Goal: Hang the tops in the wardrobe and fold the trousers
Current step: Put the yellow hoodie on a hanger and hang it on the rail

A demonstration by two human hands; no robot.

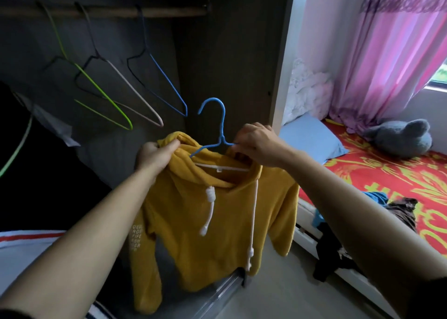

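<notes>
A yellow hooded top (205, 222) is held up between both hands in front of the open wardrobe (229, 52), with its body and sleeves hanging below them. The left hand (154, 156) is closed around the bunched hood fabric at the left side of the neck opening. The right hand (256, 144) is closed in a pinch at the right shoulder of a light blue hanger (219, 127), where the neck edge of the top meets the hanger arm. The left arm of the hanger is seen passing inside the neck opening, and its hook stands upright between and just above the two hands. Two white drawstrings (209, 212) hang down the front of the top, below the hands. To the right of the right forearm, dark garments (333, 253) are seen draped over the edge of a bed (387, 180) with a red and yellow patterned cover. Above and beyond the left hand, three empty wire hangers, green (101, 86), beige (130, 86) and blue (164, 81), are suspended from the wardrobe rail (104, 11). Beyond the right hand, a blue pillow (312, 137), a grey soft toy (401, 137) and a pink curtain (387, 52) are visible.
</notes>
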